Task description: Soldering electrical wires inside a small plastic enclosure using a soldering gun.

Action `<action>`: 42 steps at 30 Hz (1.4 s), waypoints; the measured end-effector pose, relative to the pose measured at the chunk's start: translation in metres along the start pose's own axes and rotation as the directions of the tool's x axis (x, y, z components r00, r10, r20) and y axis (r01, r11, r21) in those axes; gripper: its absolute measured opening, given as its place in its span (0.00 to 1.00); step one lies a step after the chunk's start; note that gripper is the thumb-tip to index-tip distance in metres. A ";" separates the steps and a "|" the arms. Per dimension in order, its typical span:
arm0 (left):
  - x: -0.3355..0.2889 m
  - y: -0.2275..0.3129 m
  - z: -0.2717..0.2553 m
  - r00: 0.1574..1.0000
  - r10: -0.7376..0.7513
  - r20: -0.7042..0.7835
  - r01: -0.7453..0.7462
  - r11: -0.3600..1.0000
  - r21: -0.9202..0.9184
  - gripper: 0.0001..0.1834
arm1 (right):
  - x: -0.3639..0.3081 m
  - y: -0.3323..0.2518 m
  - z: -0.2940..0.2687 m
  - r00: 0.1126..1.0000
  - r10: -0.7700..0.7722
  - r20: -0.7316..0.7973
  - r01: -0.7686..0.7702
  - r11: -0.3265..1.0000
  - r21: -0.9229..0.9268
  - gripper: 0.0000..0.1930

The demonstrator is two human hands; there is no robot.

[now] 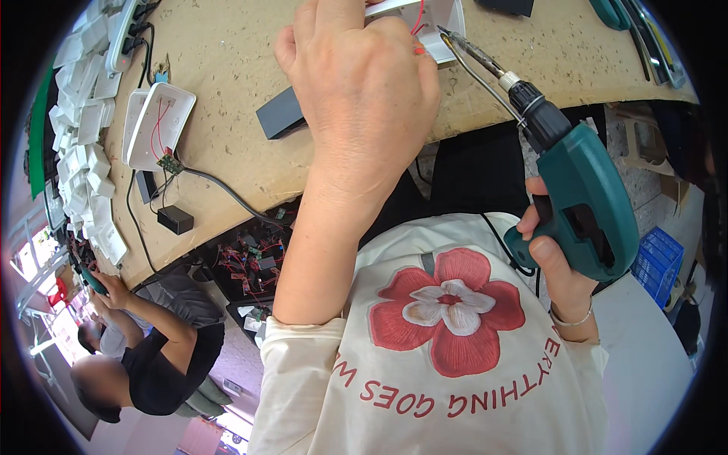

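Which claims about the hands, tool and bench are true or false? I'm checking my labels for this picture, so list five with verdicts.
1. The right hand grips a teal soldering gun. True.
2. The soldering gun's tip points away from the left hand. False: it points toward the white plastic housing at the left hand.
3. A blue plastic crate is at the person's right. True.
4. The wires running to the green circuit board from inside its open casing are yellow. False: they are red.
5. Black plugs sit in the power strip. True.

Soldering gun [597, 178] dk grn, blk nose [541, 115]; casing [453, 29] wht; wire [419, 17] red; bench [227, 53] tan.
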State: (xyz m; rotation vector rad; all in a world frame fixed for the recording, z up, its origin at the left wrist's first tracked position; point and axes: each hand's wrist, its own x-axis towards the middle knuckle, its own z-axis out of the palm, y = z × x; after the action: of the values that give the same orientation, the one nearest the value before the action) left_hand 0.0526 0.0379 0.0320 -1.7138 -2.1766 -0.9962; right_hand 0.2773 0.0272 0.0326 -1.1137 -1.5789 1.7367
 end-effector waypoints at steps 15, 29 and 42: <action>0.001 0.000 -0.001 1.000 0.010 0.014 -0.010 1.000 0.008 0.04 | 0.006 -0.011 0.006 1.000 0.026 0.012 -0.026 0.999 -0.034 0.29; 0.002 -0.001 -0.001 1.000 0.012 0.006 -0.012 1.000 0.006 0.04 | 0.006 -0.016 0.009 1.000 0.002 -0.006 -0.003 0.990 -0.143 0.23; 0.002 -0.001 0.001 0.999 0.035 -0.008 -0.035 0.999 0.017 0.04 | 0.006 -0.016 0.015 0.996 -0.088 -0.027 0.085 0.989 -0.120 0.23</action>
State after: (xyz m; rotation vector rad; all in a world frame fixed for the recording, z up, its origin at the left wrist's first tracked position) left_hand 0.0516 0.0398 0.0317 -1.7307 -2.1361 -0.9724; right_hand 0.2596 0.0271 0.0467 -1.1063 -1.7044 1.5786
